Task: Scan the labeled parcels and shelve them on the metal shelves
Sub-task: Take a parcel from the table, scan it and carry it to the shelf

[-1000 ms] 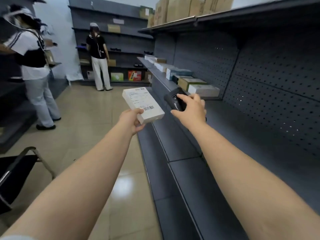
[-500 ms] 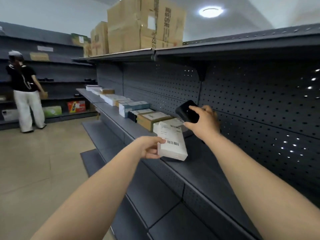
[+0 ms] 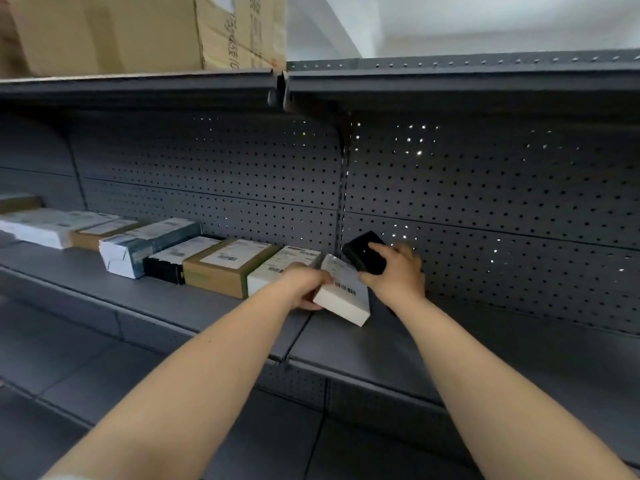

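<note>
Holding a small white parcel (image 3: 343,296) in the left hand (image 3: 306,284), fingers grasping its left end, thumb on top. Tilting the parcel, far end up, near corner down by the grey metal shelf (image 3: 398,344); hard to tell if touching the shelf or not. Showing a label with a barcode on top.

Gripping a black scanner (image 3: 363,251) in the right hand (image 3: 394,271), fingers clenched round it, just behind and above the parcel, close to the dotted back wall (image 3: 485,188).

Sitting in a row on the same shelf, to the left of the held parcel: a white box (image 3: 277,268) right beside it, then a brown box (image 3: 228,268), a black and white box (image 3: 176,259), a long pale box (image 3: 145,245), another brown box (image 3: 100,233) and a flat white box (image 3: 45,225). Touching side by side, labels facing up.

Resting on the top shelf (image 3: 138,86): a big cardboard carton (image 3: 138,32).
</note>
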